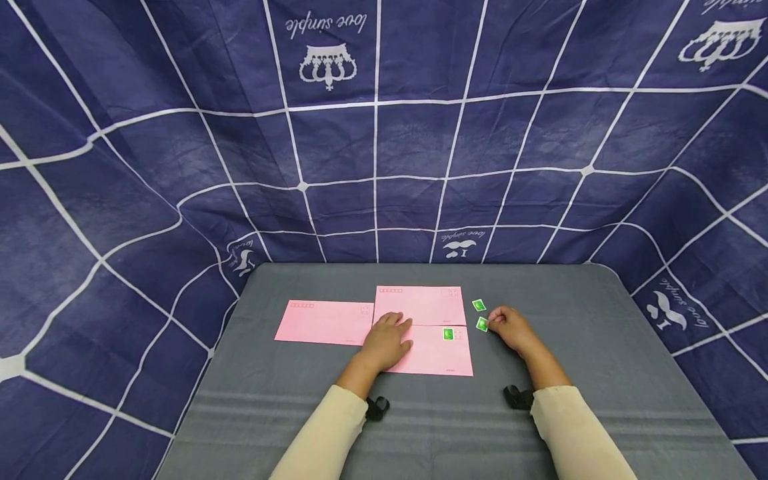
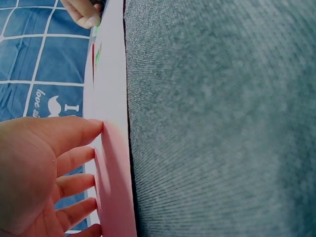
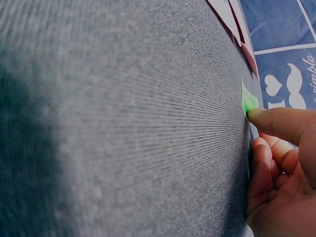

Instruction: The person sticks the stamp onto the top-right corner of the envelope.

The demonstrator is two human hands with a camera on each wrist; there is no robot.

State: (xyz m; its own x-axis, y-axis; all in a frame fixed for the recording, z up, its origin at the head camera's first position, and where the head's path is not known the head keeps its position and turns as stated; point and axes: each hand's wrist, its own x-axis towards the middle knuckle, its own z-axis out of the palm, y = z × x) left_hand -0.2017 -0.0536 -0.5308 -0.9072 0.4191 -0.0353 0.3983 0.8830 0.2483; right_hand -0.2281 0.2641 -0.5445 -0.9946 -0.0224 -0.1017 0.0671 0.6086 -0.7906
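My left hand point(image 1: 384, 343) rests with spread, fairly straight fingers on the near pink envelope point(image 1: 429, 357). A green stamp point(image 1: 448, 334) lies at that envelope's upper right corner. To the right of the envelopes, my right hand point(image 1: 511, 328) pinches the edge of another green stamp point(image 1: 482, 325). In the right wrist view the thumb lies on this stamp point(image 3: 249, 101), and the other fingers are curled under. A third green stamp point(image 1: 478, 305) lies on the cloth just beyond it. In the left wrist view, the left fingertips touch the envelope's pink surface point(image 2: 113, 163).
A second pink envelope point(image 1: 420, 305) lies behind the near one, and a third envelope point(image 1: 324, 322) lies to the left. All are on a grey cloth-covered table point(image 1: 288, 413). A blue curtain point(image 1: 414, 140) with white lines stands around the back and sides.
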